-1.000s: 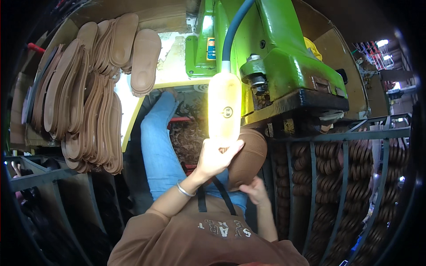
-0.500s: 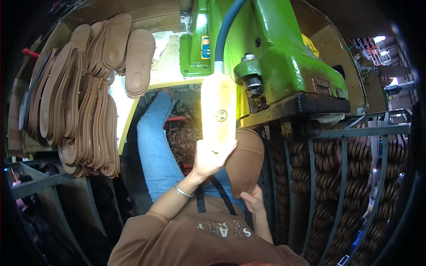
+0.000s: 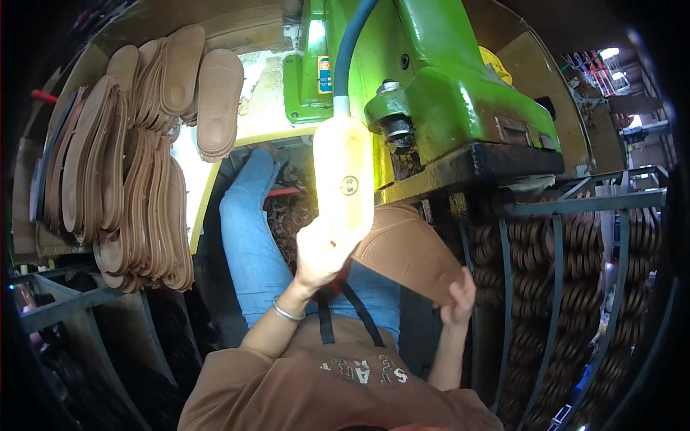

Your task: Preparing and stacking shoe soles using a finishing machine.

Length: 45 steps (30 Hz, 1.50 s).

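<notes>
My right hand (image 3: 458,298) grips the lower right end of a brown shoe sole (image 3: 413,253) with a textured face, which lies aslant over my lap. Its upper left part reaches toward my left hand (image 3: 323,253). Those left fingers are closed at the sole's edge, partly hidden beneath the lower end of a glowing, long oval lamp head (image 3: 343,165). The lamp hangs from a blue-grey hose (image 3: 348,50) in front of a green machine (image 3: 460,100). The part of the sole nearest the machine is partly covered by the lamp.
Stacks of tan soles (image 3: 147,201) with ragged edges stand at the left, and another sole (image 3: 219,104) lies beside them on the table. Metal racks (image 3: 553,287) at the right hold many brown soles. Brown trimmings (image 3: 284,237) lie below, between my legs. Cardboard walls (image 3: 237,29) surround the table.
My right hand has moved right and up, swinging the sole's lower end outward, so the sole has gone from nearly upright to slanting. My left hand stays beside the lamp.
</notes>
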{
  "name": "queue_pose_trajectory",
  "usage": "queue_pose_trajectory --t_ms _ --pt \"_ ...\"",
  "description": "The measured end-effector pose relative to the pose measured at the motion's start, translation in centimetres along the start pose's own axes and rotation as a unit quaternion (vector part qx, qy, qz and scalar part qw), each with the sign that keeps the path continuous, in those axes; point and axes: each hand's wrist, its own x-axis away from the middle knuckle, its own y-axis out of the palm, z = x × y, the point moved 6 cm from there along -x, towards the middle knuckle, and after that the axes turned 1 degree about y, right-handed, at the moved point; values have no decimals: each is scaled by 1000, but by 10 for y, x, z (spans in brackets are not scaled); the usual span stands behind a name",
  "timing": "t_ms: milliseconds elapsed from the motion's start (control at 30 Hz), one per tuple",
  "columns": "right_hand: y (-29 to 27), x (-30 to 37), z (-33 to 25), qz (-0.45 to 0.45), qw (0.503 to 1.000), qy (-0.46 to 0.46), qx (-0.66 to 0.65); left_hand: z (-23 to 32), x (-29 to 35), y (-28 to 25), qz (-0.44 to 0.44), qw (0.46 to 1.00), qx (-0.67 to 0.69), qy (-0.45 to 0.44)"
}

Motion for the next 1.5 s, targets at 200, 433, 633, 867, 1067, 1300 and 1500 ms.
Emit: queue_pose_trajectory --t_ms 200,433,633,867,1067,1300,1500 --pt "61 -62 -59 -76 994 -20 71 12 0 -26 -39 997 48 -50" --pt "116 -98 -51 -107 993 -33 25 10 7 -67 -13 994 82 -70" --pt "118 -97 -27 -172 978 -111 42 8 15 -106 34 996 -10 -80" --pt "52 -96 -36 -63 992 -109 22 31 -10 -31 -14 996 -78 48" --pt "30 -83 -50 10 993 -115 14 -1 -16 1 -4 997 -43 68" --pt "87 -91 -59 -35 994 -98 26 20 -13 -35 -4 999 -15 -33" --pt "132 -93 -37 -123 990 -66 -1 9 -4 -94 15 991 96 -92"
